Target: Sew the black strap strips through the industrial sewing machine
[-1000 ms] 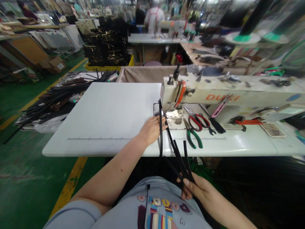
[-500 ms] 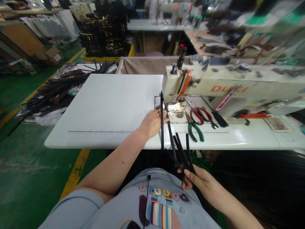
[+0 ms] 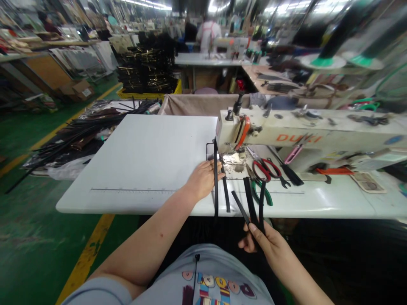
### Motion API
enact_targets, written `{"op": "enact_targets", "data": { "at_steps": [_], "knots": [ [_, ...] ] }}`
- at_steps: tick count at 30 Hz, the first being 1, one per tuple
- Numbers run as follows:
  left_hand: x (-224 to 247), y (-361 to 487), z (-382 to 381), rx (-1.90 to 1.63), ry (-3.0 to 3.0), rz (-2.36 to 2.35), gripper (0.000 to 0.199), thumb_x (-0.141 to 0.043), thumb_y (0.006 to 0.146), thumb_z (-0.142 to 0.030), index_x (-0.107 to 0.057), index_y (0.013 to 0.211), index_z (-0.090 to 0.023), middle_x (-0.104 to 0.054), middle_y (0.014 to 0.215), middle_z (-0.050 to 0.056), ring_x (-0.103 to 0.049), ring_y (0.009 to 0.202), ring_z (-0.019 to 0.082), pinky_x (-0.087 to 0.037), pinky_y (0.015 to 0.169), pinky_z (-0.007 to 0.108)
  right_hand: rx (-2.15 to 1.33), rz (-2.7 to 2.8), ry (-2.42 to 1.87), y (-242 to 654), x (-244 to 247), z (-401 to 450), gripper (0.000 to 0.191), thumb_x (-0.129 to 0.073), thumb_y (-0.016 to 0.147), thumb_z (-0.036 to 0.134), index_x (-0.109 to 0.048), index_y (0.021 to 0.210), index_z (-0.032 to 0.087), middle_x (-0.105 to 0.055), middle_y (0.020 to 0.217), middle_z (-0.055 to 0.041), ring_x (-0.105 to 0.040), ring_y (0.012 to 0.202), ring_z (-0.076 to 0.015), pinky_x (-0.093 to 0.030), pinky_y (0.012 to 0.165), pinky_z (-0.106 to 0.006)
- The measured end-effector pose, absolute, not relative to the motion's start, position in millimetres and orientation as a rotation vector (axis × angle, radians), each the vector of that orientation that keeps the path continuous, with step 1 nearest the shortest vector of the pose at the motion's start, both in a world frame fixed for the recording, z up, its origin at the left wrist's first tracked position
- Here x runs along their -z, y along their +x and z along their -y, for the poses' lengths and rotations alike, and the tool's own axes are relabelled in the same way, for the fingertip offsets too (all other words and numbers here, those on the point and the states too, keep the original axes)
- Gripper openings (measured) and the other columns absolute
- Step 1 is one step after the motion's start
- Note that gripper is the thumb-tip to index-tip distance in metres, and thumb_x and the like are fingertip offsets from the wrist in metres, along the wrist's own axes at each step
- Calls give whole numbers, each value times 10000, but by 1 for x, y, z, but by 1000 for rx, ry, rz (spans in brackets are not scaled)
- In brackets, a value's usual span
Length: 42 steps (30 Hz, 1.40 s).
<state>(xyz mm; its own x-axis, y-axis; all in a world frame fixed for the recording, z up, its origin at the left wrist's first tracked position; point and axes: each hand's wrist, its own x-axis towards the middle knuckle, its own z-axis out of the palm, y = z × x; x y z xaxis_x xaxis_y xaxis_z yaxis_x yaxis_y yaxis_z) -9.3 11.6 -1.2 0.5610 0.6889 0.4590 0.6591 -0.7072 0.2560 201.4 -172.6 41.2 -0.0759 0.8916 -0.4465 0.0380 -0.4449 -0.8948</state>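
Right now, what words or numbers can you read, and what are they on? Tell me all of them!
"DU KI": orange, on the sewing machine; a pink tool crosses its middle.
Shirt: colourful letters, too fancy to read surely.
Ruler along the table: any numbers too small.
Blue oval badge, cardboard box label: too blurred.

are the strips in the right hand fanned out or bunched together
Fanned out: the far ends of the strips stand apart with gaps between, converging where the right hand grips them.
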Motion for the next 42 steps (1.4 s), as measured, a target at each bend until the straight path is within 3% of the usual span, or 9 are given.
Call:
{"op": "enact_targets", "data": {
  "at_steps": [2,5,7,9,14,21,28,35,42],
  "knots": [
    [0,-9,-11,-805,2729,-1177,333,-457,1047,-337,-646,1236,-139,-672,1317,119,-578,1297,249,-450,1112,430,-1559,1022,-1542,201,-34,169,498,-604,838,695,-557,930,209,-530,539,68,-707,637,-235,-501,589,-327],
    [-2,-9,-10,-766,2747,-1160,358,-436,1055,-340,-636,1252,-118,-657,1337,129,-563,1314,259,-440,1124,435,-1536,926,-1548,195,-30,165,477,-606,846,668,-562,942,203,-477,514,96,-549,407,-133,-304,427,-248],
    [-2,-9,-10,-776,2746,-1159,364,-437,1054,-353,-632,1256,-121,-657,1338,129,-567,1309,259,-438,1125,437,-1522,833,-1507,189,-31,161,405,-625,869,585,-576,951,191,-457,525,102,-424,360,-70,-185,424,-236],
    [-1,-9,-10,-792,2738,-1171,368,-444,1051,-367,-629,1259,-127,-660,1334,124,-574,1299,258,-439,1124,436,-1519,736,-1459,183,-33,157,359,-662,852,507,-589,968,175,-470,545,90,-396,379,-59,-144,438,-241],
    [-2,-8,-10,-797,2745,-1171,360,-443,1051,-371,-617,1262,-137,-657,1338,122,-582,1289,254,-442,1117,429,-1528,678,-1402,171,-32,145,421,-713,786,466,-602,1043,152,-523,582,60,-430,418,-86,-180,434,-239],
    [-2,-7,-9,-835,2719,-1175,342,-458,1045,-358,-610,1267,-147,-672,1314,124,-581,1296,253,-452,1110,443,-1495,711,-1288,157,-33,127,404,-678,846,385,-528,1158,176,-560,610,60,-522,464,-120,-273,424,-230],
    [0,-8,-11,-881,2705,-1137,324,-469,1039,-341,-619,1254,-151,-675,1303,123,-589,1281,261,-472,1093,453,-1509,691,-1243,151,-36,109,432,-639,859,317,-462,1238,209,-553,609,73,-525,481,-114,-313,432,-209],
    [0,-7,-10,-864,2760,-1128,304,-473,1036,-305,-635,1240,-148,-656,1332,130,-583,1286,259,-467,1096,448,-1545,661,-1221,147,-32,94,465,-659,795,313,-453,1202,225,-557,566,85,-513,449,-121,-309,394,-196],
    [-4,-8,-9,-828,2744,-1129,343,-463,1041,-304,-588,1315,-138,-650,1341,130,-550,1322,269,-451,1111,463,-1556,628,-1206,143,-33,84,294,-671,766,292,-503,993,214,-568,573,72,-539,462,-113,-311,397,-189]
  ]
}}
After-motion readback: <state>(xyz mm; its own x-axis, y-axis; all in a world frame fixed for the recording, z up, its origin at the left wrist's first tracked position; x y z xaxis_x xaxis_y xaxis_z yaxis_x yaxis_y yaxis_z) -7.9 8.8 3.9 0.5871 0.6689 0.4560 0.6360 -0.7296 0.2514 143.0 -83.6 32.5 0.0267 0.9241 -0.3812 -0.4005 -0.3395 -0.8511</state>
